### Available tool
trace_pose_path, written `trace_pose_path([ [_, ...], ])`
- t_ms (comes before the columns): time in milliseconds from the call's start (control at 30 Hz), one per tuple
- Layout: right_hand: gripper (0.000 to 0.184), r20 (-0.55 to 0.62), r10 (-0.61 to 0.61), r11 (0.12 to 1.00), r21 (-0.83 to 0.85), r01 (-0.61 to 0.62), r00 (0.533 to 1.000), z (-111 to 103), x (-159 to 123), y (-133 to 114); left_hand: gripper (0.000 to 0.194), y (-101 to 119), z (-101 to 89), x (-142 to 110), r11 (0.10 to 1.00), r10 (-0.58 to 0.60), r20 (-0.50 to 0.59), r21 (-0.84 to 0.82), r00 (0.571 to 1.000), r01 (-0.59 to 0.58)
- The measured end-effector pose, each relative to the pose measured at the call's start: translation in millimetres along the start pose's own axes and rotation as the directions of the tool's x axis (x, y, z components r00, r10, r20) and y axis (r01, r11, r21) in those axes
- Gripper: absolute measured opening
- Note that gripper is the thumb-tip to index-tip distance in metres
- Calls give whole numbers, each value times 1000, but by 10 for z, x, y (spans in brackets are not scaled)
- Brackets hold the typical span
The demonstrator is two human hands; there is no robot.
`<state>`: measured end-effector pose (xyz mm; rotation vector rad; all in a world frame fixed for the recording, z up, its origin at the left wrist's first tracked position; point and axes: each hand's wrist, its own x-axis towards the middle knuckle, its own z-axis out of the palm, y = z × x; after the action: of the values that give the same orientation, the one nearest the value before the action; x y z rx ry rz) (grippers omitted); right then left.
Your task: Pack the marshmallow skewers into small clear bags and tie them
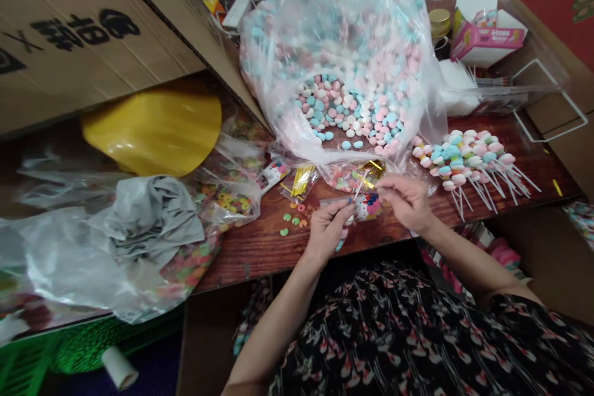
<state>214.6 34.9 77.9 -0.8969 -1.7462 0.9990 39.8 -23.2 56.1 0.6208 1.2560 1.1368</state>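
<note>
Over the wooden table, left hand pinching a bagged lollipop, right hand pinching gold twist tie

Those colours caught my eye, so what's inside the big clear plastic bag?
The big clear plastic bag holds a heap of small round pink, blue and white sweets. Folds and glare blur the upper part, and the bag's bottom is covered by the heap.
</note>
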Motion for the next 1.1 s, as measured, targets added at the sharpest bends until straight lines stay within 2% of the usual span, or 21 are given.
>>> trace_pose_path([
  [67,17,108,-146,985,-75,155,983,113,-62,-10,26,-17,26,6,999,-14,25,-48,1000,15],
  [133,23,167,-177,979,-74,191,970,232,-117,38,27,-27,30,5,998,-3,32,-63,999,5],
  [267,26,185,-4,1000,23,0,983,356,-183,187,27,-67,-29,-11,994,-67,42,-79,997,70],
  [367,27,248,114,988,71,-135,962,366,-196,234,30,-116,-82,-17,994,-82,52,-64,995,85],
  [433,29,280,140,984,70,-166,950,365,-205,233,30,-143,-98,-13,997,-73,47,-37,996,74],
  [500,32,245,127,989,43,-142,961,368,-233,225,31,-159,-98,-7,998,-53,34,-15,998,53],
  [633,32,13,43,998,-53,-42,999,398,-348,221,30,-154,-79,1,999,38,14,-1,999,-38],
  [733,12,-53,140,990,25,-139,989,418,-408,222,25,-115,-70,1,983,162,8,84,987,-162],
  [767,7,-35,199,978,76,-196,979,416,-407,221,24,-93,-69,1,967,213,25,138,977,-215],
  [833,15,49,303,935,177,-307,952,390,-373,220,20,-36,-63,2,910,320,93,246,943,-333],
  [933,22,207,365,868,277,-412,908,301,-272,233,14,63,-43,0,829,418,184,323,889,-457],
  [1033,24,422,329,833,292,-470,845,176,-164,270,11,139,-21,-25,846,381,231,302,895,-439],
  [1100,26,571,267,835,265,-483,776,91,-103,282,17,162,-19,-55,916,235,292,252,927,-312],
])
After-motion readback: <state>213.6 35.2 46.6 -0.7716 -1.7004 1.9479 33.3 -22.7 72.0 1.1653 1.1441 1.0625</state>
